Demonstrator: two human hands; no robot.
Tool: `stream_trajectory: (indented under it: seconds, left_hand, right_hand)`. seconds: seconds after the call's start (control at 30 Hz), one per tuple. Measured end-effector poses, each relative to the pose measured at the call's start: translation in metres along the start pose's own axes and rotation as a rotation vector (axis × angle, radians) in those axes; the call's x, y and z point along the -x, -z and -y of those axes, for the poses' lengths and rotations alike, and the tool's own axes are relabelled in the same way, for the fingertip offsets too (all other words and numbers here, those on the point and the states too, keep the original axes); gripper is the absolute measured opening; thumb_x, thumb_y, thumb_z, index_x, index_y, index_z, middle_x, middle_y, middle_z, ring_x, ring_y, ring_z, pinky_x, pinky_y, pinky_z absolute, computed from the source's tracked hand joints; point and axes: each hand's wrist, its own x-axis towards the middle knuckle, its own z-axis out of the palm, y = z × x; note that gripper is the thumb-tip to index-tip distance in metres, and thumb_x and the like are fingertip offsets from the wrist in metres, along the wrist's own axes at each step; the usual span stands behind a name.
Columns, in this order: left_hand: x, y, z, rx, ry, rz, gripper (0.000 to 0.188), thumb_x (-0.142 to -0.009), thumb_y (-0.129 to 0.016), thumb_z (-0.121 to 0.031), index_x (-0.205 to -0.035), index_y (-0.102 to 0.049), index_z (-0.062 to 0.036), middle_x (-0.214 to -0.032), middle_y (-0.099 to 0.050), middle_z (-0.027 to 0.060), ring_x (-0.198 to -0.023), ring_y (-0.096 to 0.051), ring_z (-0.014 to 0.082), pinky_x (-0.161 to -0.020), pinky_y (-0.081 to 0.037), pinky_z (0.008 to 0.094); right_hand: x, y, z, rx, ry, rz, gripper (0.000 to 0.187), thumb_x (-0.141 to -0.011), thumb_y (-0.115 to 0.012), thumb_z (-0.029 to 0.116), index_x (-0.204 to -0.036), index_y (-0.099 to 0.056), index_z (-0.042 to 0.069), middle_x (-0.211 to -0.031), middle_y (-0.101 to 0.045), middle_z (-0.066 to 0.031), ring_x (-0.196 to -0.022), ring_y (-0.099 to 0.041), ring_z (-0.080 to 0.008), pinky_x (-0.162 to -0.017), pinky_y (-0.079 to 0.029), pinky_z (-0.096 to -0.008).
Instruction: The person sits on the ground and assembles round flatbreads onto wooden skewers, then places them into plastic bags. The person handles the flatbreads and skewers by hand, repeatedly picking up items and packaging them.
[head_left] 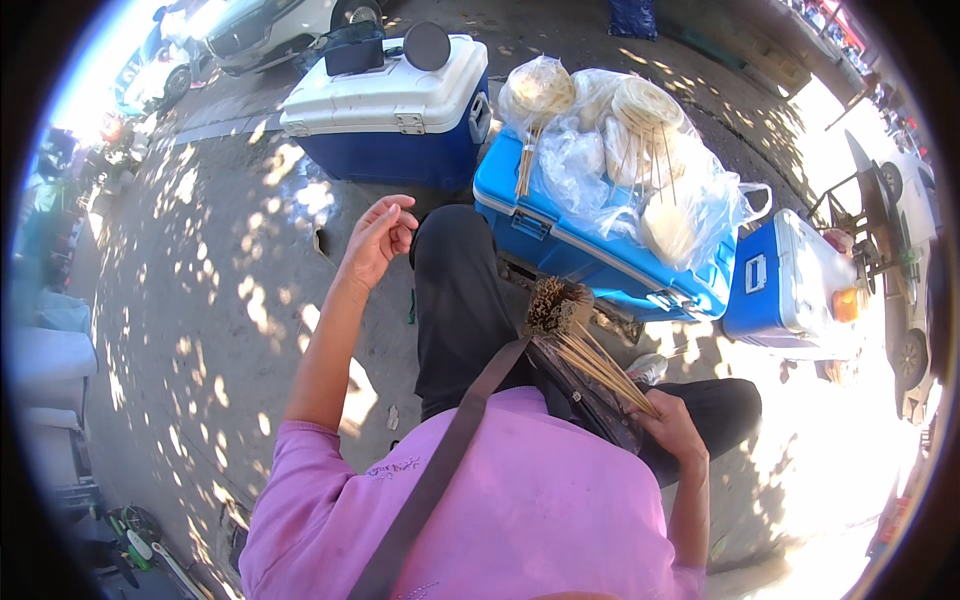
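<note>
My right hand (pixel 672 425) is closed around the ends of a few thin wooden skewers (pixel 600 372), held low on the right side of my lap. Their other ends reach toward a thick bundle of skewers (pixel 557 306), seen end-on beside my dark bag (pixel 590 390). My left hand (pixel 377 238) is raised near my left knee, fingers loosely bent and apart, with nothing in it. Beyond my knees, a bright blue cooler box (pixel 600 265) carries clear plastic bags (pixel 575 160) of pale, round, flat pieces on sticks (pixel 645 105).
Another blue cooler (pixel 390 150) with a white lid stands at the far left, dark objects (pixel 355 57) on top. To the right is a smaller blue-and-white cooler (pixel 765 285) with an orange item (pixel 848 304) on it. Parked cars (pixel 280 30) line the sunlit pavement (pixel 200 300).
</note>
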Motion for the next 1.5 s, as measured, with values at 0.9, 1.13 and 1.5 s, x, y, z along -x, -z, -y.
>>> stream_trajectory:
  seconds: [0.9, 1.13, 1.5]
  left_hand:
    - [-0.162, -0.085, -0.054, 0.267, -0.297, 0.493, 0.048, -0.095, -0.048, -0.040, -0.125, -0.048, -0.0020, -0.074, -0.061, 0.0043, -0.073, -0.062, 0.0159, -0.088, -0.048, 0.0326]
    - [-0.178, 0.020, -0.075, 1.046, -0.323, -0.162, 0.034, -0.103, -0.031, -0.031, -0.115, -0.048, -0.0046, -0.055, -0.031, -0.0051, -0.041, -0.034, 0.0049, -0.063, -0.050, 0.0263]
    - [-0.185, 0.044, -0.077, 1.161, -0.135, -0.252, 0.030, -0.103, -0.032, -0.030, -0.114, -0.049, -0.0072, -0.057, -0.036, -0.0055, -0.040, -0.033, 0.0040, -0.057, -0.043, 0.0229]
  right_hand:
    - [-0.318, 0.001, 0.289, -0.169, 0.168, 0.314, 0.030, -0.098, -0.046, 0.031, -0.086, -0.053, 0.004, -0.068, -0.058, -0.0039, -0.045, -0.043, -0.0054, -0.042, -0.035, -0.0200]
    - [-0.480, 0.000, 0.383, 0.149, 0.399, 0.403, 0.040, -0.094, -0.053, 0.039, -0.098, -0.067, 0.002, -0.085, -0.067, -0.0083, -0.078, -0.063, -0.0143, -0.072, -0.050, -0.0268]
    - [-0.687, -0.101, 0.453, 0.848, 0.938, -0.405, 0.030, -0.089, -0.053, 0.020, -0.118, -0.058, 0.014, -0.113, -0.058, -0.0100, -0.103, -0.058, -0.0320, -0.089, -0.046, -0.0408]
